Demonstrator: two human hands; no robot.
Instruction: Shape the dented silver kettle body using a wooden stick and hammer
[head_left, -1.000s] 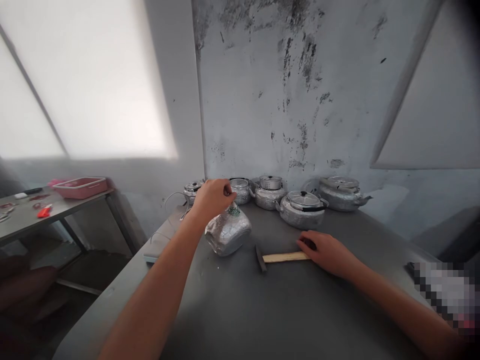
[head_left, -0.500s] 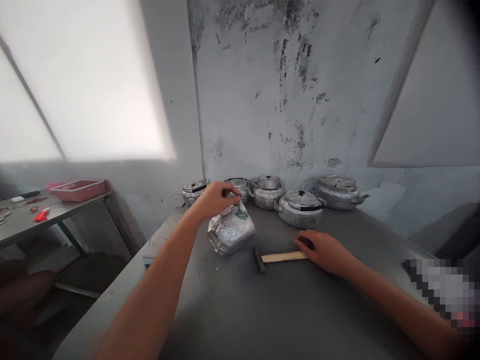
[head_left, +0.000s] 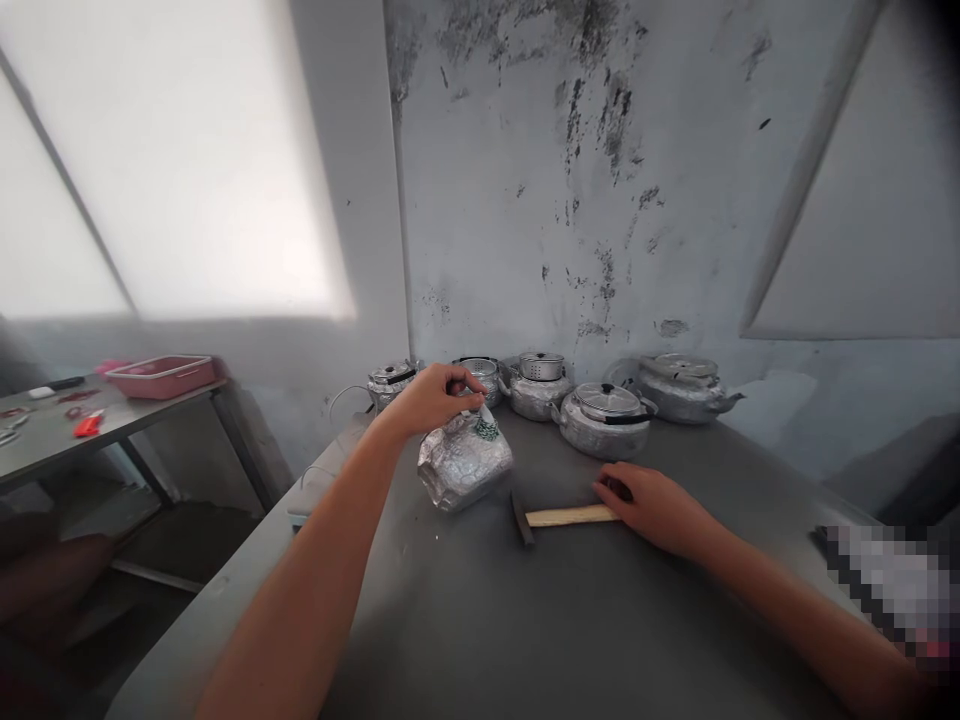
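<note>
My left hand (head_left: 441,398) is closed in a pinch at the top of a dented, silver metal kettle (head_left: 465,465). The kettle is tilted on the table, and a green-and-white patterned patch shows just below my fingertips. What exactly the fingers grip on it is partly hidden. To its right lies a hammer (head_left: 570,515) with a pale wooden handle and a dark head, the head towards the kettle. My right hand (head_left: 649,505) has its fingers curled round the end of the handle, and the hammer rests on the grey table (head_left: 540,630).
Behind, along the stained wall, stand several silver kettles, among them a lidded kettle (head_left: 606,420) and a larger one (head_left: 682,388). A thin cable loops at the table's left edge. On a side table at left are a pink basket (head_left: 161,378) and an orange tool (head_left: 88,425).
The whole view has shifted very slightly. Both hands, the kettle and the hammer keep the same places relative to each other.
</note>
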